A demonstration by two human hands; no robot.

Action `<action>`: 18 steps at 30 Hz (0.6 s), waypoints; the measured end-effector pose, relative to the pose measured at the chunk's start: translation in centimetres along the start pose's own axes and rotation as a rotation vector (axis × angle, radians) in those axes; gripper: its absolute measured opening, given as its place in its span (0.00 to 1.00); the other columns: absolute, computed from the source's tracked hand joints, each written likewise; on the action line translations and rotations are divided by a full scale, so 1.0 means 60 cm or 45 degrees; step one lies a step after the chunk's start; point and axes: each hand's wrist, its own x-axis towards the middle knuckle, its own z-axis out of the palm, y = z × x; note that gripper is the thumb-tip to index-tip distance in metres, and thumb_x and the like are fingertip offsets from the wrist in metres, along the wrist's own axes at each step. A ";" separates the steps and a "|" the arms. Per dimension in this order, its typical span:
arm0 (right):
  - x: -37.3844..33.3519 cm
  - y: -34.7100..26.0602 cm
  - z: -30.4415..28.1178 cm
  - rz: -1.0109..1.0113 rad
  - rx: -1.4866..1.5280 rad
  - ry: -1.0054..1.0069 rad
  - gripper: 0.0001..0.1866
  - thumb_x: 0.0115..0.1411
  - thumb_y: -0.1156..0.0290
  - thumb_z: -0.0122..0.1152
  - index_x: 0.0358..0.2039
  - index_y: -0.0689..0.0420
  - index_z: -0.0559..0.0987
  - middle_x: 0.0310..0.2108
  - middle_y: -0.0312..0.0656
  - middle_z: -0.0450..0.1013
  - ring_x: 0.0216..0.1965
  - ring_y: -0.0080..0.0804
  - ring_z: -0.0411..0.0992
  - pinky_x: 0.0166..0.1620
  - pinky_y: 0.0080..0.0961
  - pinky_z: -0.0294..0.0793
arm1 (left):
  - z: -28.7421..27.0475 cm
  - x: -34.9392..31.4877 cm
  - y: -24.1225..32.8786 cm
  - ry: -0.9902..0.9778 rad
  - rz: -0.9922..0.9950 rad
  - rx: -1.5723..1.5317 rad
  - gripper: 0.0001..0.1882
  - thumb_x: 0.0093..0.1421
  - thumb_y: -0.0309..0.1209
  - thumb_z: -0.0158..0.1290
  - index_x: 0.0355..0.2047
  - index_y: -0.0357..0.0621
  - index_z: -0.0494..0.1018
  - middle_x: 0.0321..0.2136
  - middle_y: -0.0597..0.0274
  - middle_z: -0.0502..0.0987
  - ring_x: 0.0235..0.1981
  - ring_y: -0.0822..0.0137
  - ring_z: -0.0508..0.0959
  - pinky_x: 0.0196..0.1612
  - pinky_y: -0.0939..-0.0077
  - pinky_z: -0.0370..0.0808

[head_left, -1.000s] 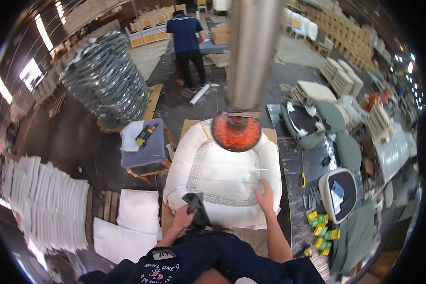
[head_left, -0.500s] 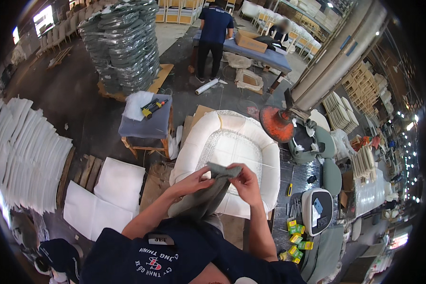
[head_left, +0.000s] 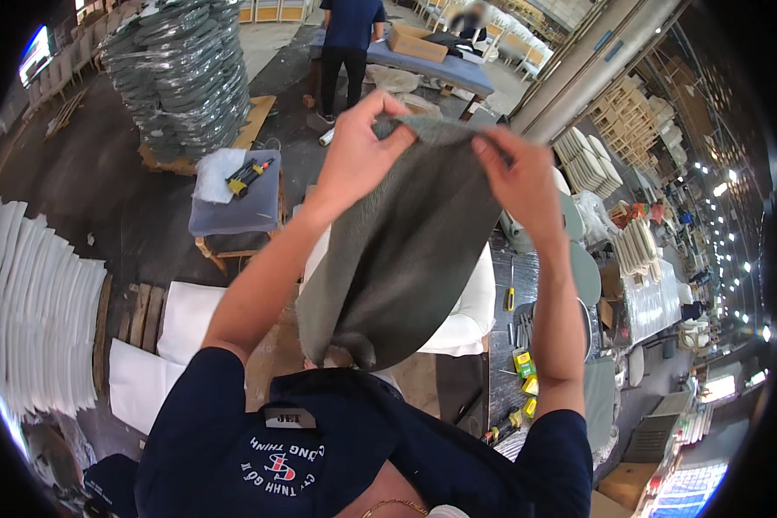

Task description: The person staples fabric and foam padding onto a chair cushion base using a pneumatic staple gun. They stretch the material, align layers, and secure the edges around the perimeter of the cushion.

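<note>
A grey-green fabric cover point(head_left: 401, 250) hangs in front of me, lifted high by its top edge. My left hand point(head_left: 360, 148) pinches the left part of that edge and my right hand point(head_left: 520, 177) pinches the right part. Behind the cloth sits a white padded seat cushion point(head_left: 473, 302), mostly hidden by it.
A small padded stool point(head_left: 233, 207) with a yellow-black tool stands to the left. White foam sheets point(head_left: 186, 337) and stacked white panels point(head_left: 26, 319) lie at the left. Small yellow boxes and tools point(head_left: 523, 367) sit on the dark bench at right. A person point(head_left: 347, 47) stands at a far table.
Both hands have raised the grey-green cover from waist height to well above the cushion, so it now hangs open and covers most of the cushion.
</note>
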 end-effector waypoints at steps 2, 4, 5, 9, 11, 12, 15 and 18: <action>0.050 -0.008 -0.047 -0.080 -0.119 0.166 0.13 0.66 0.61 0.65 0.44 0.56 0.85 0.28 0.51 0.79 0.25 0.45 0.75 0.34 0.36 0.75 | 0.003 0.027 0.005 -0.110 0.035 -0.009 0.24 0.58 0.42 0.68 0.43 0.34 0.74 0.37 0.52 0.81 0.41 0.64 0.80 0.48 0.70 0.74; 0.090 -0.025 -0.087 -0.100 -0.230 0.317 0.15 0.66 0.57 0.65 0.45 0.55 0.85 0.26 0.50 0.79 0.25 0.42 0.77 0.34 0.36 0.75 | -0.008 0.021 -0.030 -0.352 -0.077 0.133 0.33 0.56 0.49 0.69 0.49 0.32 0.74 0.43 0.47 0.81 0.47 0.56 0.81 0.54 0.67 0.74; 0.108 -0.045 -0.108 -0.050 -0.269 0.359 0.17 0.65 0.55 0.66 0.45 0.55 0.85 0.26 0.49 0.79 0.25 0.40 0.78 0.34 0.36 0.76 | -0.023 0.019 -0.074 -0.630 -0.147 0.111 0.44 0.53 0.57 0.69 0.53 0.27 0.73 0.49 0.40 0.80 0.52 0.50 0.80 0.58 0.62 0.73; 0.154 0.017 -0.174 -0.123 -0.436 0.279 0.23 0.65 0.45 0.65 0.43 0.52 0.87 0.22 0.45 0.79 0.25 0.37 0.79 0.34 0.36 0.76 | -0.100 0.042 -0.112 -0.636 -0.368 0.611 0.41 0.55 0.57 0.67 0.53 0.28 0.75 0.43 0.43 0.83 0.45 0.54 0.83 0.51 0.64 0.76; 0.166 0.045 -0.186 -0.060 -0.447 0.234 0.24 0.65 0.43 0.63 0.43 0.52 0.87 0.22 0.45 0.79 0.25 0.37 0.80 0.35 0.38 0.76 | -0.160 0.080 -0.067 -0.176 -0.212 0.734 0.36 0.58 0.55 0.66 0.50 0.31 0.78 0.37 0.46 0.83 0.40 0.60 0.83 0.47 0.65 0.77; 0.176 0.053 -0.194 -0.035 -0.452 0.209 0.25 0.66 0.42 0.62 0.43 0.52 0.87 0.22 0.45 0.79 0.26 0.38 0.80 0.35 0.38 0.76 | -0.184 0.105 -0.066 0.106 -0.025 0.770 0.33 0.59 0.54 0.66 0.48 0.32 0.80 0.34 0.49 0.83 0.37 0.63 0.82 0.44 0.65 0.77; 0.206 0.085 -0.223 -0.037 -0.611 0.416 0.26 0.65 0.41 0.62 0.43 0.54 0.87 0.27 0.47 0.81 0.29 0.39 0.81 0.39 0.39 0.76 | -0.232 0.177 -0.033 -0.171 -0.070 0.433 0.30 0.58 0.53 0.65 0.44 0.35 0.81 0.33 0.50 0.82 0.37 0.67 0.82 0.44 0.66 0.77; 0.232 0.115 -0.259 -0.118 -0.626 0.496 0.27 0.68 0.40 0.58 0.45 0.52 0.86 0.25 0.47 0.79 0.29 0.41 0.79 0.37 0.35 0.75 | -0.300 0.221 -0.060 -0.851 -0.242 1.174 0.31 0.57 0.54 0.66 0.43 0.36 0.81 0.32 0.53 0.82 0.34 0.67 0.80 0.41 0.67 0.76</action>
